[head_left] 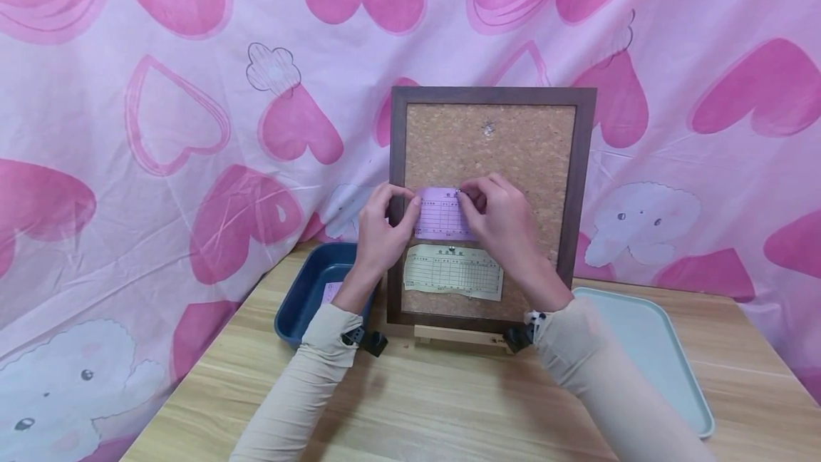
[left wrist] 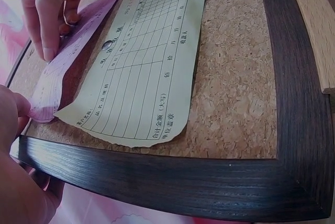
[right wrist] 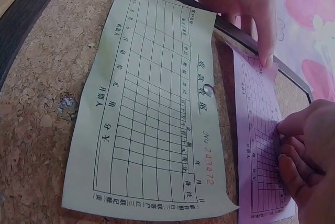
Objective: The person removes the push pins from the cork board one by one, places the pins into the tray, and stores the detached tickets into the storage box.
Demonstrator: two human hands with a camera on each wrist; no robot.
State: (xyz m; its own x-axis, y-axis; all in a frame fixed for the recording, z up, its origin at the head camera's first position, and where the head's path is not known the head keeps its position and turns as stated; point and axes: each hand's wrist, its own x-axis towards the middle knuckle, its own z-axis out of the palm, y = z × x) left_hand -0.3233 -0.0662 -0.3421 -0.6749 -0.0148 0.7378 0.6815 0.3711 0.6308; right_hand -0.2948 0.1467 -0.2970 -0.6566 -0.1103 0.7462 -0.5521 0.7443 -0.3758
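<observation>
A cork board [head_left: 513, 162] in a dark wooden frame [head_left: 580, 198] stands upright on a small wooden easel [head_left: 458, 336]. Both hands hold a pink slip [head_left: 439, 219] flat against the cork. My left hand [head_left: 405, 207] grips the slip's left edge beside the frame. My right hand [head_left: 463, 198] pinches a small pin at the slip's top middle. In the right wrist view its curled fingers [right wrist: 301, 153] rest on the pink slip [right wrist: 256, 145]. Below it a pale yellow receipt [head_left: 452, 271] hangs from a silver pin [right wrist: 209, 89].
A dark blue tray [head_left: 308, 291] with a pink paper inside sits left of the board. A pale green tray [head_left: 661, 355] lies at the right. Another pin [head_left: 489, 129] is stuck near the board's top. A heart-print cloth hangs behind the wooden table [head_left: 417, 405].
</observation>
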